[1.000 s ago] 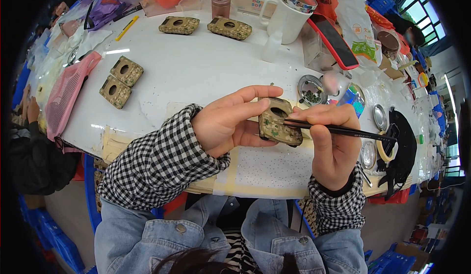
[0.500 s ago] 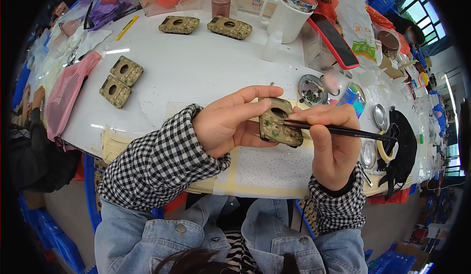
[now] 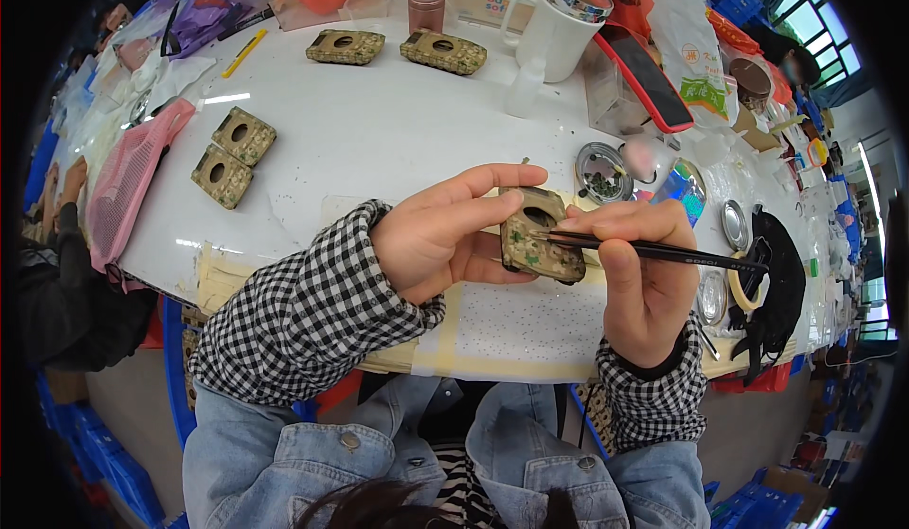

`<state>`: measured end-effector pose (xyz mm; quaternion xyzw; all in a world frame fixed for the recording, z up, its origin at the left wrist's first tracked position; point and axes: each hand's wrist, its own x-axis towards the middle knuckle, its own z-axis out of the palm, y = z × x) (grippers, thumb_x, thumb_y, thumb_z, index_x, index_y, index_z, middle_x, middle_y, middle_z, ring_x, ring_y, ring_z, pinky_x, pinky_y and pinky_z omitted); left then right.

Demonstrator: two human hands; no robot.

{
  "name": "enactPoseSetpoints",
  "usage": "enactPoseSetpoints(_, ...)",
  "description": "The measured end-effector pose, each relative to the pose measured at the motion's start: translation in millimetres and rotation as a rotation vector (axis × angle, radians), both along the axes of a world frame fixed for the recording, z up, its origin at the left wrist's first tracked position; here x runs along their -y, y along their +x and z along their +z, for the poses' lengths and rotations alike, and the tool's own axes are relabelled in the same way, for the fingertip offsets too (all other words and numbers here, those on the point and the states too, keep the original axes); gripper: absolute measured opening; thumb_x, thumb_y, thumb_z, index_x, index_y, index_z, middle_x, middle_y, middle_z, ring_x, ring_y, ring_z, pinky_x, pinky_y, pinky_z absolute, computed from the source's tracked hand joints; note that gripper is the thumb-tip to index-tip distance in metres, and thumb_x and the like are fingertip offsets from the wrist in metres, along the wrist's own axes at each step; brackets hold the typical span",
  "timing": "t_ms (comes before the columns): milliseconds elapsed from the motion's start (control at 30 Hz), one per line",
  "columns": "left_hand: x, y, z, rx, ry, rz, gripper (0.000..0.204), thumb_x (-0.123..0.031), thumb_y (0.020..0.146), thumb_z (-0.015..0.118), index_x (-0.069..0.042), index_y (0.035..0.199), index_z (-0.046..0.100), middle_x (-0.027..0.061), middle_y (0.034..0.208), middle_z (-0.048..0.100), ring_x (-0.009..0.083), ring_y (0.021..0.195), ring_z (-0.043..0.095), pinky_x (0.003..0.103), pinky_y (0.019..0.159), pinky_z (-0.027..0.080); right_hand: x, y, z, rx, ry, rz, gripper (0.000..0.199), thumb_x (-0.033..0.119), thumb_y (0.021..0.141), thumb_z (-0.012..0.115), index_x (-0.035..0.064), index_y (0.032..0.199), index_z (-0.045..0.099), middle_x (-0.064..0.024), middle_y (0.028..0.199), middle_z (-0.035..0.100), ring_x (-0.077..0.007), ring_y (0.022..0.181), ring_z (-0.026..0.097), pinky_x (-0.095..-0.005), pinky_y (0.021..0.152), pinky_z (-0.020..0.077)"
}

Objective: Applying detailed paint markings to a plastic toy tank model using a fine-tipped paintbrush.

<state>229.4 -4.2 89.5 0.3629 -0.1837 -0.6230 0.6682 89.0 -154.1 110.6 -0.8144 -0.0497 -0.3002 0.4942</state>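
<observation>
Between the thumb and fingers of my left hand [image 3: 445, 231] is a camouflage-patterned model tank hull [image 3: 542, 245], tilted, with an oval hole in its top. My right hand [image 3: 649, 268] is closed around black tweezers [image 3: 653, 248], whose tips touch or nearly touch the hull's top beside the hole. Whether the tips pinch anything is too small to tell. Right of the hull sits a round metal tin [image 3: 604, 174] holding small dark green bits. Two similar hulls [image 3: 346, 47] stand at the back, and two more [image 3: 223, 178] lie at the left.
Behind my hands stand a white lidded mug [image 3: 559, 36], a small translucent bottle [image 3: 524, 90] and a red-cased phone [image 3: 653, 84] on a clear box. A pink mesh pouch [image 3: 137, 183] and yellow pen [image 3: 244, 53] lie left. Tape roll [image 3: 745, 287] and black cloth item [image 3: 778, 283] lie right.
The tweezers have shifted very slightly at the hull's surface. Both hands hold almost the same position.
</observation>
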Motion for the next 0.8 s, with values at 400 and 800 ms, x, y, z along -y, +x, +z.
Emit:
enactPoseSetpoints(400, 0.5, 0.2, -0.3, 0.002, -0.005, -0.007, 0.046, -0.027, 0.098, 0.041, -0.008, 0.138, 0.030, 0.0099, 0.126, 0.050, 0.0198, 0.110, 0.055, 0.040, 0.092, 0.050, 0.6, -0.9, -0.4, 0.001, 0.058, 0.016, 0.011, 0.008, 0.090, 0.056, -0.0010, 0.095, 0.055, -0.0112, 0.094, 0.062, -0.0190, 0.089, 0.059, -0.0290, 0.081, 0.0442)
enactPoseSetpoints(800, 0.3, 0.5, -0.1, 0.003, -0.016, -0.012, 0.046, -0.027, 0.098, 0.040, -0.006, 0.137, 0.030, 0.0107, 0.127, 0.048, 0.0203, 0.112, 0.054, 0.040, 0.094, 0.049, 1.7, -0.3, -1.0, 0.009, 0.050, 0.029, 0.009, 0.007, 0.090, 0.055, -0.0009, 0.095, 0.055, -0.0115, 0.094, 0.062, -0.0199, 0.089, 0.059, -0.0298, 0.082, 0.0440)
